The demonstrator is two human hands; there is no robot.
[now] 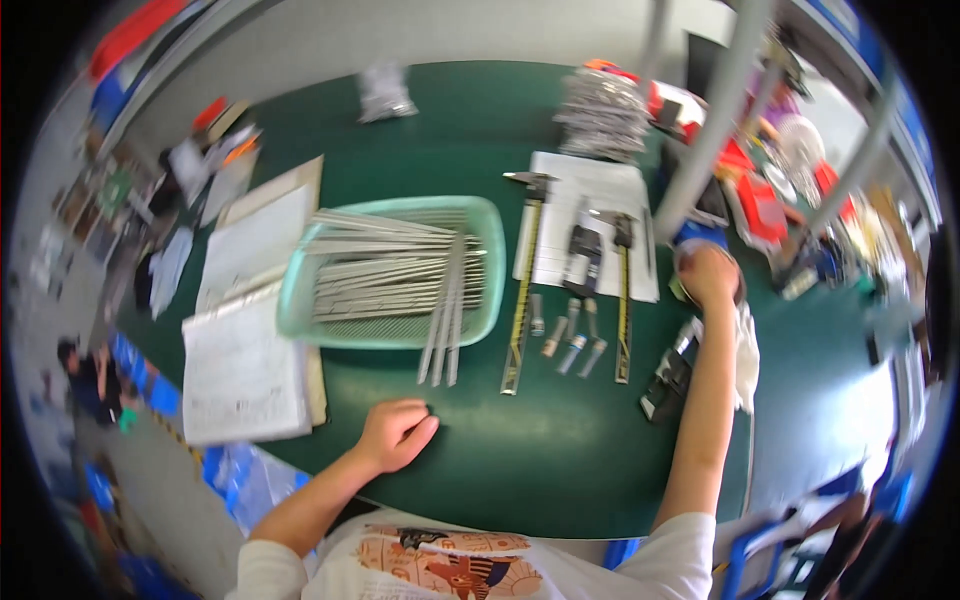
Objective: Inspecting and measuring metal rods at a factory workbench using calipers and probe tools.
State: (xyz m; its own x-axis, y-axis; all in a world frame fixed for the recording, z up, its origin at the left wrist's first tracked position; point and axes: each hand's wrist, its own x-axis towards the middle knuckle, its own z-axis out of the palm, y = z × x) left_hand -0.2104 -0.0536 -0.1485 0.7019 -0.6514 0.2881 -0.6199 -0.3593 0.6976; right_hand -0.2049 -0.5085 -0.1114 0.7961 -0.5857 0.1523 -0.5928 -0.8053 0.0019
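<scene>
Much of the scene is blurring toward the rim of the fisheye view, so the heap of silvery metal parts (pixel 603 112) at the far side of the dark green desk (pixel 500 470) and the red and white clutter beyond a pale upright post (pixel 712 115) are hard to make out. The right hand (pixel 708 275) is reaching far forward, well to the right of the mint-green plastic basket (pixel 486 262), its forearm stretching nearly straight from the lower edge; it is lying over something blue and round that it mostly hides, and I cannot tell whether its fingers are gripping it or only resting there. A white cloth (pixel 746 350) is hanging beside that forearm, partly covered by it. The left hand (pixel 397 431) is resting on the desk just in front of the basket, its fingers (pixel 415 432) curling loosely inward and holding nothing, the wrist bending in from the lower left. The basket is holding a stack of long grey metal strips (pixel 385 268), some of them sticking out over its near rim. To the right of the basket, two long yellow-scaled metal calipers (pixel 522 295) are lying lengthwise, with small cylindrical pieces (pixel 572 345) between them and a white paper sheet (pixel 590 215) under their far ends. To the left of the basket an open white paper notebook (pixel 245 340) is lying.
</scene>
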